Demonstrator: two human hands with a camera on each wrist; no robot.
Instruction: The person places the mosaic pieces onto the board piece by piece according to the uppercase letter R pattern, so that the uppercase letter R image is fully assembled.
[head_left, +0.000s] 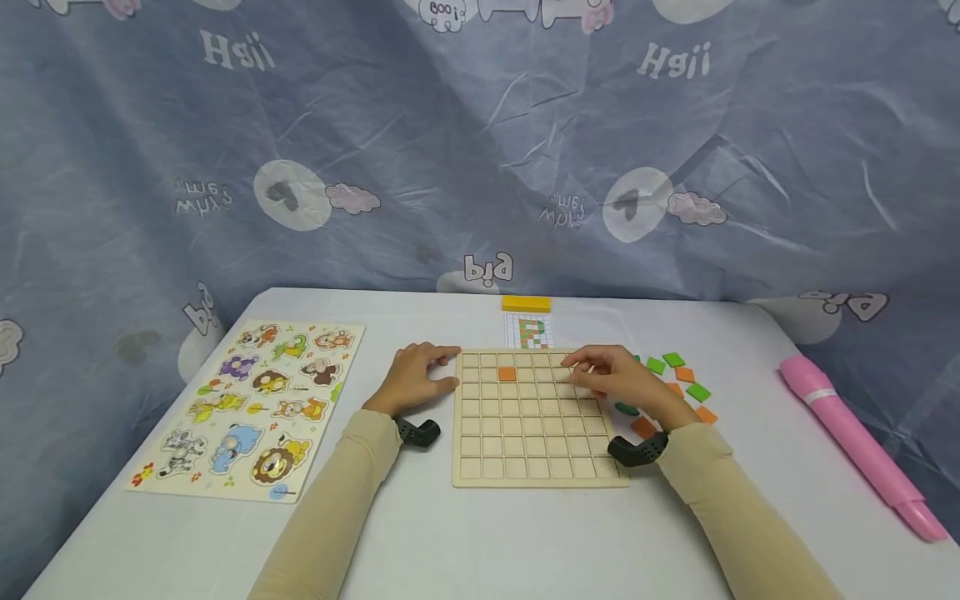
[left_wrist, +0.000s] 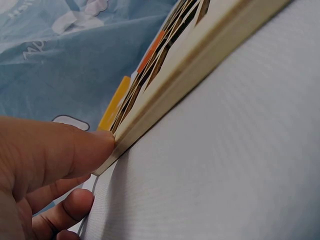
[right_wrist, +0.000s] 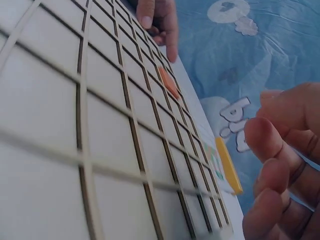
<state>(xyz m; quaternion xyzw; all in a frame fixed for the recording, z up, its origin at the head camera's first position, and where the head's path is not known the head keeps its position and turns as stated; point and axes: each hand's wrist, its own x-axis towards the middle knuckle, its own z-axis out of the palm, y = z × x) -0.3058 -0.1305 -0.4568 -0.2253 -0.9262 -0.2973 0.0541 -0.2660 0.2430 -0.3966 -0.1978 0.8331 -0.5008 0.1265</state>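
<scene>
A wooden grid board [head_left: 540,482] lies flat on the table, with one orange square tile [head_left: 507,374] in a cell of its second row from the far side. At the board's far left corner is my left hand [head_left: 417,379], index finger stretched along the corner. Its thumb [left_wrist: 97,147] presses the board's side edge in the left wrist view. My right hand [head_left: 622,379] hovers over the board's far right part, fingers loosely bent. Between its thumb and fingers [right_wrist: 265,137] nothing shows in the right wrist view. Loose green and orange tiles [head_left: 698,392] lie beside it, some partly hidden.
Beyond the board lie a small pattern card [head_left: 529,332] in green and orange and a yellow bar [head_left: 526,304]. An animal puzzle board [head_left: 247,400] lies at the left. A big pink marker-shaped object [head_left: 862,446] is at the right. A patterned blue cloth [head_left: 450,167] hangs behind.
</scene>
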